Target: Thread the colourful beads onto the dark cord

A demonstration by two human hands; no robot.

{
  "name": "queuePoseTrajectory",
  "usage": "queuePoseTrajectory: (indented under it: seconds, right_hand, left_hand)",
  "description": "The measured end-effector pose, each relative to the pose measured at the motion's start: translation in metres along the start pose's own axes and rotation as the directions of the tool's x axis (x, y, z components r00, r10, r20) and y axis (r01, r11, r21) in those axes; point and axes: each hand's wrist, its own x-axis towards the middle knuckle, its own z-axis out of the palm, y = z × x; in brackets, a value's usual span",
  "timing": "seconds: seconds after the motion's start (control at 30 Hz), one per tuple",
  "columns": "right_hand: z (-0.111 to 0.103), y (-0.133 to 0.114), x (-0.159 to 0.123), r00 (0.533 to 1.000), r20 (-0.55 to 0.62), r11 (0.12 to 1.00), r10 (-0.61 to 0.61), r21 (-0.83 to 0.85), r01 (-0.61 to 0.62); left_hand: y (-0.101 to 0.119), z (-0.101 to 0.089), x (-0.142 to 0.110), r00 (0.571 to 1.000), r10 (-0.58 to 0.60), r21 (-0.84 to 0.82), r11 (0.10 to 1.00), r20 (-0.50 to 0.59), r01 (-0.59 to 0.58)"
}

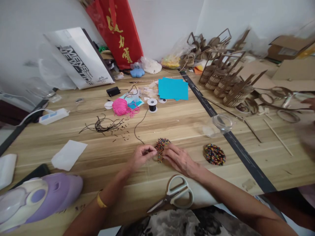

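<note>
A bundle of small multicoloured beads (162,144) lies on the wooden table between my two hands. Thin black cord (137,126) runs from a spool (152,105) down to my left hand (142,155), whose thumb and forefinger are pinched on it at the bundle's left edge. Coming in from the right, my right hand (179,159) has its fingers closed on the right side of the bead strand. The exact spot between my fingertips is too small to make out. Scissors (180,191) with pale handles lie near the table's front edge, and a coiled bead string (214,154) sits to the right.
Cut black cords (103,124), pink yarn (120,107) and blue sheets (173,88) lie farther back. Several small woven baskets (228,88) stand at right rear. A purple-and-white appliance (49,196) occupies the left front. Another person's hand (308,104) shows at the right edge.
</note>
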Motion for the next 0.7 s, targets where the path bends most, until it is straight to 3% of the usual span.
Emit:
queuePoseTrajectory:
  seconds: [0.2,0.37,0.57,0.7]
  right_hand:
    - [-0.003,-0.001,0.003,0.997,-0.080,0.975,0.006,0.222,0.011]
    - [-0.003,-0.004,0.006,0.989,-0.115,0.932,0.087,0.360,-0.040]
    - [-0.004,-0.008,0.007,0.992,-0.034,0.903,0.125,0.419,-0.100]
    - [-0.006,-0.009,0.009,0.987,0.004,0.866,0.162,0.479,-0.145]
  left_hand:
    - [-0.005,0.004,-0.001,0.996,0.082,-0.043,0.996,0.041,-0.080]
    - [-0.005,0.006,-0.003,0.976,0.205,0.081,0.974,0.072,-0.211]
    - [0.001,0.008,-0.009,0.905,0.407,0.279,0.861,0.124,-0.425]
    - [0.003,0.006,-0.011,0.865,0.489,0.316,0.807,0.113,-0.498]
